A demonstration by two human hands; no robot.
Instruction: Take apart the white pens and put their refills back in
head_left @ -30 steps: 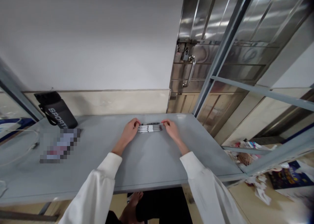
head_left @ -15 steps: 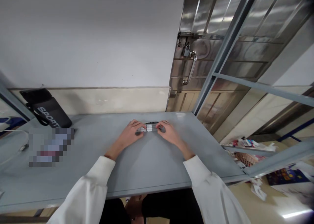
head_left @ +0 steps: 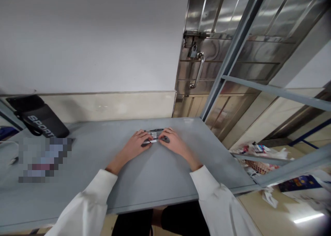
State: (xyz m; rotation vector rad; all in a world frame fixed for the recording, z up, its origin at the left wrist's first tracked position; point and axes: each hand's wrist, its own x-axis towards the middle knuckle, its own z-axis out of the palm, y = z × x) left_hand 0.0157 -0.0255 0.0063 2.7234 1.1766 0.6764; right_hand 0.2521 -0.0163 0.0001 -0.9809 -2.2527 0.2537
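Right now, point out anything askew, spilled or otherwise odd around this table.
The floor at right looks untidy: a crumpled white scrap lies loose near a cluttered basket. The black bottle appears to lean, though that may be lens distortion. No spill or damage shows on the table.

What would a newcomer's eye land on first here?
Probably the black SPORT bottle by the wall at the left, its pale lettering bold against the grey table. Next, the left hand and right hand around slim pens at the table's middle, and the shiny metal door beyond, at upper right.
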